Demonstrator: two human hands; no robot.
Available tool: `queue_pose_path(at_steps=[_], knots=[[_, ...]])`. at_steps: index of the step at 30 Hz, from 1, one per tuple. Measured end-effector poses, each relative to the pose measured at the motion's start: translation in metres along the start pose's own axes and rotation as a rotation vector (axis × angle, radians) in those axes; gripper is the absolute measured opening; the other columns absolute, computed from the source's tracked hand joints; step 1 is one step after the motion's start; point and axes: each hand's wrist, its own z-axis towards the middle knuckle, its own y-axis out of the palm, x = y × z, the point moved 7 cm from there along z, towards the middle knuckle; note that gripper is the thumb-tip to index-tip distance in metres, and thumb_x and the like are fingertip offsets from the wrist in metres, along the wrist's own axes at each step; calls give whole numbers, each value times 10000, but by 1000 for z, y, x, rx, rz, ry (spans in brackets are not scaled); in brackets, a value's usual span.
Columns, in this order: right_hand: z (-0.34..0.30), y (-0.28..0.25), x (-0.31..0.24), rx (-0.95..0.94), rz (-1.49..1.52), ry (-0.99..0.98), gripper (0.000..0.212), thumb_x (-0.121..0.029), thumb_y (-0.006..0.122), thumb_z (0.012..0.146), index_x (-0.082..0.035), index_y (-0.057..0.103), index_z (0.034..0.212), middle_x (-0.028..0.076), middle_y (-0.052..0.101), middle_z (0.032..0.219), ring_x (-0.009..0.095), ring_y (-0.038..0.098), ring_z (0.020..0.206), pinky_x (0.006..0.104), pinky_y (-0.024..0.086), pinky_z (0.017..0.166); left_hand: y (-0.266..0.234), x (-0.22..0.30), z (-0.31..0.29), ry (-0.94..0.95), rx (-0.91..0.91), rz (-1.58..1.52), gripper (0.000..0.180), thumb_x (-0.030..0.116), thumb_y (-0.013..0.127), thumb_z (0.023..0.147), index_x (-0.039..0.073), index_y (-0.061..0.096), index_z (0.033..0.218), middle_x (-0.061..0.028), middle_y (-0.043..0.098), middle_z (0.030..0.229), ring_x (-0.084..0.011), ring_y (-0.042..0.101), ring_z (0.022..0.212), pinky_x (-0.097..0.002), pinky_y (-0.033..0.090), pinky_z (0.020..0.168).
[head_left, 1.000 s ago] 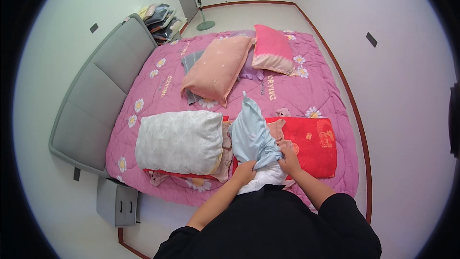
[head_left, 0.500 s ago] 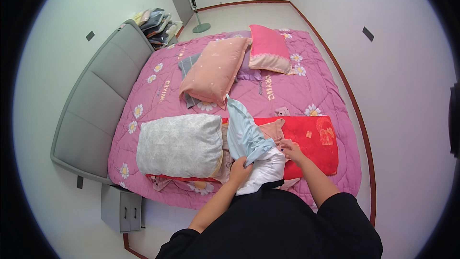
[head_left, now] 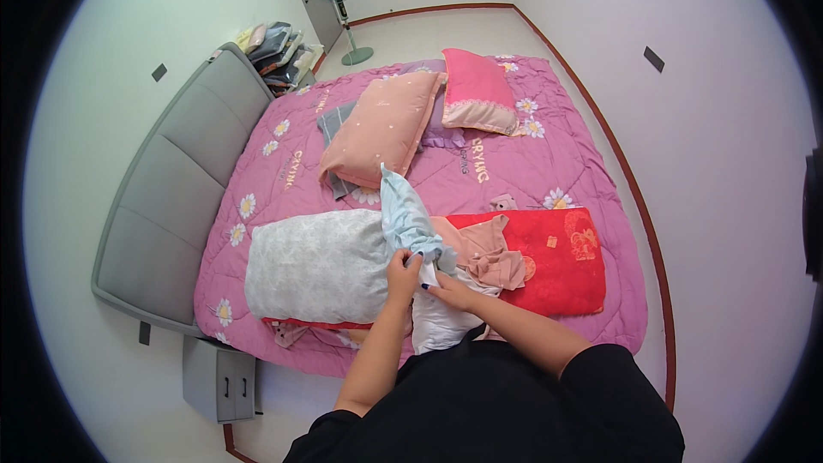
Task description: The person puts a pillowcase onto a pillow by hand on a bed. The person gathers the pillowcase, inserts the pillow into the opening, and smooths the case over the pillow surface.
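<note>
A light blue pillowcase [head_left: 405,206] is bunched over one end of a white pillow [head_left: 439,326] close to my body. The case's far corner reaches up to the peach pillow [head_left: 386,124]. My left hand [head_left: 403,274] is closed on the gathered opening of the case. Just right of it, my right hand [head_left: 452,294] pinches the white pillow near that opening, its thumb toward my left hand. Beside them lie a pale grey patterned pillow [head_left: 317,266] on the left and a crumpled peach cloth [head_left: 484,253] on the right.
Under these is a red folded blanket [head_left: 561,266] on the pink floral quilt [head_left: 274,180] covering the bed. A bright pink pillow [head_left: 477,90] lies farther back. The grey headboard [head_left: 180,180] is at left, with a nightstand [head_left: 219,377] near it. A standing fan [head_left: 339,13] is behind the bed.
My right hand has moved left from the peach cloth to the white pillow beside my left hand. My left hand and the blue case have shifted left and away from me.
</note>
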Motion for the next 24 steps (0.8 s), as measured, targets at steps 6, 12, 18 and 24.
queue_pose_path(at_steps=[6, 12, 18, 24], knots=[[9, 4, 27, 81, -195, 53, 294, -178, 485, 785, 17, 533, 999, 218, 571, 974, 288, 555, 871, 364, 416, 772, 21, 16, -25, 84, -280, 486, 300, 293, 580, 705, -1, 561, 761, -220, 585, 766, -391, 562, 736, -444, 431, 633], [-13, -27, 44, 182, 127, 150, 263, -187, 561, 746, 20, 581, 906, 163, 604, 907, 249, 577, 853, 336, 442, 755, 13, 27, -42, 66, -301, 467, 256, 247, 571, 704, -7, 545, 719, -215, 569, 725, -394, 551, 715, -448, 423, 620], [-22, -60, -22, 580, -548, -144, 246, -118, 584, 703, -34, 567, 933, 150, 578, 892, 307, 559, 851, 368, 425, 771, 20, 53, -57, 420, -284, 474, 224, 192, 617, 643, 2, 498, 643, -175, 515, 650, -358, 515, 651, -433, 396, 595], [-12, -56, 14, 360, -767, -124, 181, -101, 551, 685, -68, 547, 863, 161, 581, 823, 338, 561, 807, 407, 413, 721, 48, 59, -76, 515, -440, 529, 226, 188, 660, 611, 24, 532, 700, -138, 543, 703, -315, 541, 735, -416, 422, 638]])
